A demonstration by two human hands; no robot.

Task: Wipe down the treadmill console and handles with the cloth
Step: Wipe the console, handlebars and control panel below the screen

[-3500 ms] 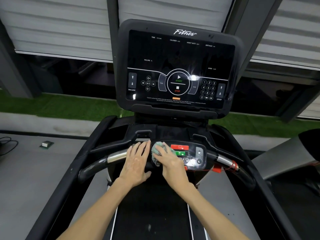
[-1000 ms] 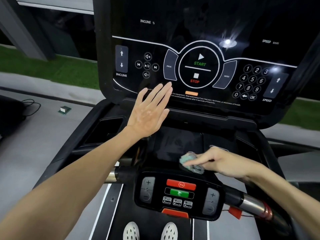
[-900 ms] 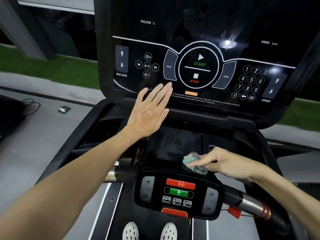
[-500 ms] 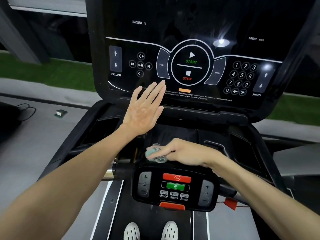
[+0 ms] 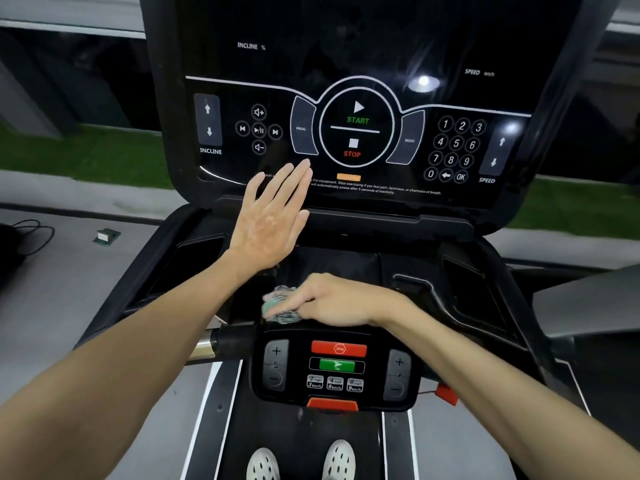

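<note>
The wide, shiny black console (image 5: 346, 39) faces the person. The left hand (image 5: 268, 220) lies flat on its bottom edge, fingers straight. The right hand (image 5: 332, 299), fingers curled and pointing left, grips a scrunched, lumpy cloth (image 5: 278, 304) on the ledge (image 5: 349, 268) below.

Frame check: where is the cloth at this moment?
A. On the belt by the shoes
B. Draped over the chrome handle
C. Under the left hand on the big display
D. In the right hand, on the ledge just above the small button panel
D: the right hand holds the cloth against the ledge just above the small button panel, while the left hand lies flat and bare at the display's lower edge.
</note>
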